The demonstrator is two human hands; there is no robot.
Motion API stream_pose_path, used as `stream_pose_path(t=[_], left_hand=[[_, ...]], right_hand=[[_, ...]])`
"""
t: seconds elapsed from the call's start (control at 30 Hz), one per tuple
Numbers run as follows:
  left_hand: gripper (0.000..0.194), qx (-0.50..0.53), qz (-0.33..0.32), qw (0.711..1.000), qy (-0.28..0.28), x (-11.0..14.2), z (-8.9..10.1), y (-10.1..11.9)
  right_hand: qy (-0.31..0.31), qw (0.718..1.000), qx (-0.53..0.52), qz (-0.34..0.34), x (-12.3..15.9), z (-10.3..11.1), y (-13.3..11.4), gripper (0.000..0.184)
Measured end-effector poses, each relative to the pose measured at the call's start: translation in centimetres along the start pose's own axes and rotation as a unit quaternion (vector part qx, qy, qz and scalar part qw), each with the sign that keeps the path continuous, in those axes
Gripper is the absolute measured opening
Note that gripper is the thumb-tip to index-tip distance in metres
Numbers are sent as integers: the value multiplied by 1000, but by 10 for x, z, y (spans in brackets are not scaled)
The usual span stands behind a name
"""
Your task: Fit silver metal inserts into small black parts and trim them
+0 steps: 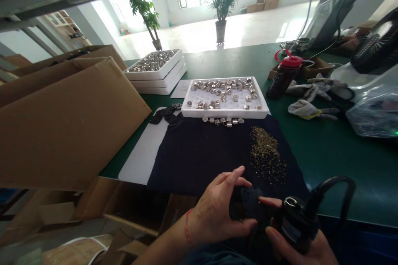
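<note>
Black perforated plate [248,207]: flat dark piece at the near table edge, over the dark cloth; its long axis cannot be told.
Left hand [217,211]: fingers curled around the plate's left side, gripping it.
Right hand [298,244]: wrapped around a black corded power tool [298,219], cable arching right.
Dark navy cloth [217,153]: carries a heap of small brass screws [267,155].
White foam tray [225,98]: beyond, holding silver metal parts.

Green bench [326,153]: dark cloth [202,153], white foam trays [225,109], bottle [282,78], gloves [307,107], cardboard box [62,124].
</note>
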State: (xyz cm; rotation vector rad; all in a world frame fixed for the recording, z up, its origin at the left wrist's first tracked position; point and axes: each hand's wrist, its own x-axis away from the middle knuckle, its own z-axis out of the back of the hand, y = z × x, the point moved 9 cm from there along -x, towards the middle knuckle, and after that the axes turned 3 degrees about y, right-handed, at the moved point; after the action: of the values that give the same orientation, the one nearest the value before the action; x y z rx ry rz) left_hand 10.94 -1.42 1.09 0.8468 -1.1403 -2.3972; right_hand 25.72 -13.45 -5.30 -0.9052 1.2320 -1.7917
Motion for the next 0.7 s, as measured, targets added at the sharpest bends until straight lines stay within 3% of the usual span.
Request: stream_pose_path(t=[0.13,0.37,0.7], left_hand=[[118,-6,-14,1000,10,-6,-5,-6],[118,-18,-6,1000,-1,-4,-9,-11],[118,-20,1,1000,-9,0,-14,-15]], right_hand=[[70,994,-49,-62,2,0,5,53],[73,992,-51,-92,4,-4,6,51],[77,997,-7,-19,-1,0,23,52]])
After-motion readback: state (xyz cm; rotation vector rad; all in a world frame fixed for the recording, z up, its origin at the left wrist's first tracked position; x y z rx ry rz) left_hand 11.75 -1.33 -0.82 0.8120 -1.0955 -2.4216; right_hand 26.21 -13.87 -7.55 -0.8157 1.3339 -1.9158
